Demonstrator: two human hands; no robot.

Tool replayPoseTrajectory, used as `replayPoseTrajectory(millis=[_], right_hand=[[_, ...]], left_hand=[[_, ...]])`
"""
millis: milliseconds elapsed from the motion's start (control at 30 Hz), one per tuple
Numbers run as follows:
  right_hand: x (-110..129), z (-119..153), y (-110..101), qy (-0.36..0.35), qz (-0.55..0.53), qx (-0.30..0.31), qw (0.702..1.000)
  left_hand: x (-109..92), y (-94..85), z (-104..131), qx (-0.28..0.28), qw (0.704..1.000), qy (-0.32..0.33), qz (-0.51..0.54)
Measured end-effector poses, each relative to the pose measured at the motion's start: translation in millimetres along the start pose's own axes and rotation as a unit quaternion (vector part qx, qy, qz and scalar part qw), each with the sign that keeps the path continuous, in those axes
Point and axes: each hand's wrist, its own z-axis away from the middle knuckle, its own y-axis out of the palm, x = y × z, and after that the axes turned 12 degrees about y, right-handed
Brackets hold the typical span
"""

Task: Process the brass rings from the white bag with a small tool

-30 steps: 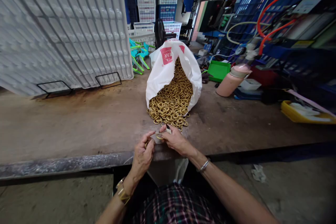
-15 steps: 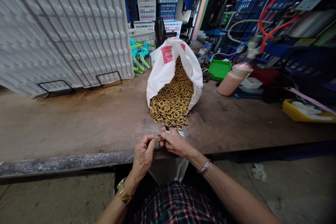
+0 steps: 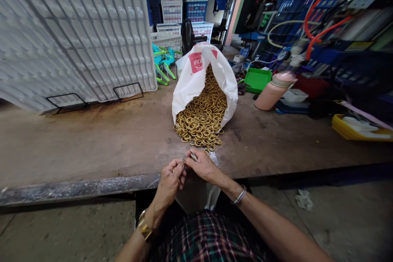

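Many brass-coloured rings spill from a white bag with a red print onto the table. Just in front of them, at the table's near edge, my two hands meet. My left hand is closed, thumb against curled fingers, and what it pinches is too small to make out. My right hand is closed round a small tool with a light body and dark tip, its fingertips touching those of my left hand.
White ribbed trays stand on the table at the left. To the right are a green tray, a pink bottle and a yellow tray. Turquoise-green objects sit behind the bag.
The ring seen between my fingertips is now hidden or out of sight. My left fingers have curled in further, and the tool in my right hand has tilted.
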Motion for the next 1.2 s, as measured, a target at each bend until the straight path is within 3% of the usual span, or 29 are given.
replayPoseTrajectory(millis=[367,500,600,700,833,1200], right_hand=[[-5.1,-1.5,3.5,-0.004,-0.038,0.023,0.999],[-5.4,2.7,3.1,-0.010,0.080,-0.016,0.997],[-7.3,8.2,3.2,-0.033,0.241,-0.030,0.969],[-7.4,12.8,4.0,-0.042,0.336,-0.019,0.941],[-5.3,14.1,5.8,-0.040,0.372,-0.014,0.927],[-6.4,14.5,10.0,-0.028,0.373,-0.027,0.927]], left_hand=[[1.8,-2.6,3.9,0.018,0.986,-0.041,0.158],[3.4,-2.1,3.1,-0.001,0.986,-0.033,0.164],[3.6,-1.8,1.7,-0.020,0.988,-0.013,0.151],[3.7,-1.0,0.7,-0.028,0.992,0.001,0.124],[4.4,-0.3,0.6,-0.030,0.995,0.004,0.094],[4.3,0.2,1.5,-0.031,0.998,0.014,0.061]])
